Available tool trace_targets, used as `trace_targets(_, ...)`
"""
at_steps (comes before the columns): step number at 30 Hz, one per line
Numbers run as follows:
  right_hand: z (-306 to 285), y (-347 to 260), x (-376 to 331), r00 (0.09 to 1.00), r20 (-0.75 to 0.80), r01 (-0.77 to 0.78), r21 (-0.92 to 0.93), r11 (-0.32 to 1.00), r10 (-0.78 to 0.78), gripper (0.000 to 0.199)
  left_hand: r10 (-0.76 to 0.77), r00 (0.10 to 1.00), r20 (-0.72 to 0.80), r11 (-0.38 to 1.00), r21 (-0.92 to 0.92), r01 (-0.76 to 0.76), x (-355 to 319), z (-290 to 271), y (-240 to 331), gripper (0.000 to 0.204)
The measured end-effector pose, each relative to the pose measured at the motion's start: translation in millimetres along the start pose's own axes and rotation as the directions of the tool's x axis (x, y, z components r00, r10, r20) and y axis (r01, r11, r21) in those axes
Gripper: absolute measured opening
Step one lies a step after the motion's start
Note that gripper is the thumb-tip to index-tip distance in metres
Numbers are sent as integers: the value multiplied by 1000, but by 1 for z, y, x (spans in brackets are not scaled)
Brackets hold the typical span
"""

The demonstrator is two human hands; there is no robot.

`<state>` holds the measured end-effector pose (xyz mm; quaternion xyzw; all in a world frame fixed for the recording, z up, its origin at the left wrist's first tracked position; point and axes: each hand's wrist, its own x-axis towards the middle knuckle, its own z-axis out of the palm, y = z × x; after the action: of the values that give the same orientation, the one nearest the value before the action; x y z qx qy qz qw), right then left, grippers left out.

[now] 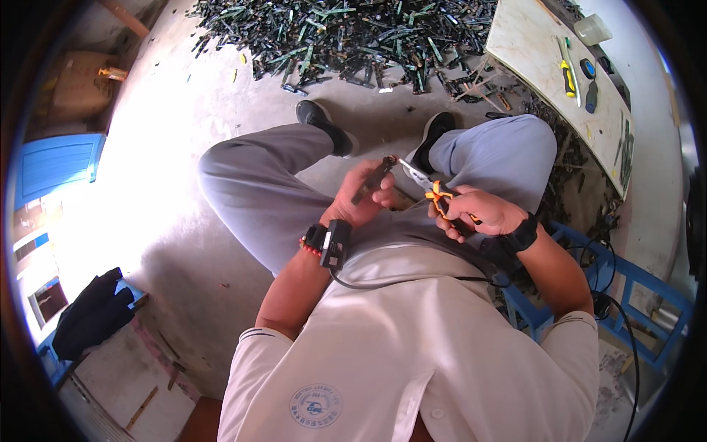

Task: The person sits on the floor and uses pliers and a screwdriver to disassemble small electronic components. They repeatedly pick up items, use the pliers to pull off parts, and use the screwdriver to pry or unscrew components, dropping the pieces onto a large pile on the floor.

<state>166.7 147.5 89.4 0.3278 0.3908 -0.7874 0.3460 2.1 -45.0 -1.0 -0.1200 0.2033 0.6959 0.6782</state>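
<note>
My left hand (356, 205) is closed around a small dark elongated piece (373, 181), which is held slantwise over my lap. At its upper end a small reddish bit shows. In my right hand (482, 212) is a pair of pliers (420, 177) with orange and black handles and a bare metal head. The tips of the pliers point left and sit at or very near the reddish end of the piece; whether they grip it cannot be made out.
A large heap of dark and green strips (353, 37) covers the floor ahead. On the pale board (534, 55) at the right lie a yellow-handled screwdriver (567, 77) and a dark-handled tool (591, 96). A blue frame (641, 295) with black cables stands at my right side.
</note>
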Motion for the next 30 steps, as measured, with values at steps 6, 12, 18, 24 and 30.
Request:
trace_targets(6,3,3,-6,995,-58,76,-143,987,-85,35,35,996,86,995,-91,-27,4,-13,5,37)
trace_targets(12,7,-5,-1,990,-60,98,-356,929,-128,37,37,994,103,998,-49,-32,4,-17,2,36)
trace_targets(18,10,-10,0,993,-83,41,-398,917,-80,29,77,994,80,997,-19,-75,1,-13,1,33)
trace_targets(24,9,-3,13,981,-143,18,-598,801,-129,16,46,998,43,998,45,-48,2,-10,1,31)
trace_targets(30,20,-8,14,932,-125,36,-901,431,-340,23,44,999,-7,997,65,-43,3,-7,1,31)
